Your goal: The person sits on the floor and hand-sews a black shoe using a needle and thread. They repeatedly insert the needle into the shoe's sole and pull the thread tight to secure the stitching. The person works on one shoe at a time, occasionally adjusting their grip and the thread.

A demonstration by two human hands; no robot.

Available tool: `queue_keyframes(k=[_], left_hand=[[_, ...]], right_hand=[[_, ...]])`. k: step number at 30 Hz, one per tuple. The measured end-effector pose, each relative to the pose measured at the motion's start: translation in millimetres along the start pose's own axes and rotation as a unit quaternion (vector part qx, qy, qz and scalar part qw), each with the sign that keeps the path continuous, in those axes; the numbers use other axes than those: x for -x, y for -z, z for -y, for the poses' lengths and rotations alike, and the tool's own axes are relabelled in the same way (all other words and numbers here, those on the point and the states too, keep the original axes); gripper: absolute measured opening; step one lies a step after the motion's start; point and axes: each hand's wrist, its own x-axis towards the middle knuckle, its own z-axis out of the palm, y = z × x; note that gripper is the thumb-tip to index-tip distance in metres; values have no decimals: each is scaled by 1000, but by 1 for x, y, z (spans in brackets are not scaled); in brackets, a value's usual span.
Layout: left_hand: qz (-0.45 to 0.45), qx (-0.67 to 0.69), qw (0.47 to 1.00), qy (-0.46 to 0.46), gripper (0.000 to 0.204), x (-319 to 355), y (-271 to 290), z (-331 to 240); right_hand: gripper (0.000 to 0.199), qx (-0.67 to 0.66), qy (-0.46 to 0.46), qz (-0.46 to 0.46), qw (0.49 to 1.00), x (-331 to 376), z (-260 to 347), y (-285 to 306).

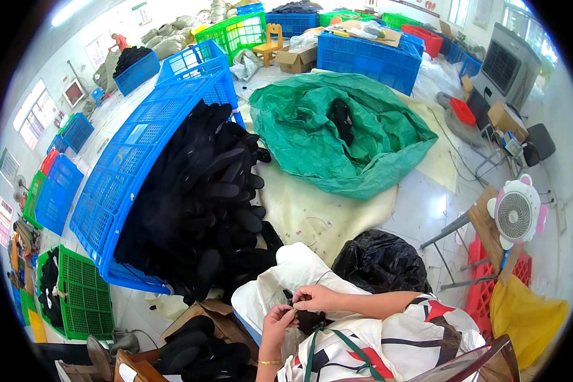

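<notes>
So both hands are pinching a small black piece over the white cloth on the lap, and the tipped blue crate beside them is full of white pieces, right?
Not quite. In the head view the tipped blue crate spills black pieces, not white ones. The rest holds: the left hand and right hand pinch a small black piece over the white cloth.

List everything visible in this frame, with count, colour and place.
tipped crate: one, blue, left, spilling black pieces
black pieces: a heap, centre-left
green sheet: one, crumpled, centre
black bag: one, beside the lap
white cloth: one, on the lap
small black piece: one, between both hands
fan: one, white and pink, right
far crates: several, blue, green, red, top
green crate: one, lower left
left hand: pinching the piece
right hand: pinching the piece
</notes>
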Motion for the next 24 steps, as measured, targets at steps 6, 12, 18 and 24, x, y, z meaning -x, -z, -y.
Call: queue_keyframes(k=[6,12,18,24], left_hand=[[-39,26,996,-71,12,1,-8,-8],[-168,-169,969,-58,13,-5,-15,-14],[-153,18,985,-83,12,-3,-22,-37],[-143,0,984,-103,14,4,-13,-31]], right_hand=[[25,-120,36,-31,992,-12,-11,-3],[24,54,127,-145,980,-3,23,-11],[17,-138,32,-96,985,-13,23,-5],[18,-191,23,-63,979,-11,28,-10]])
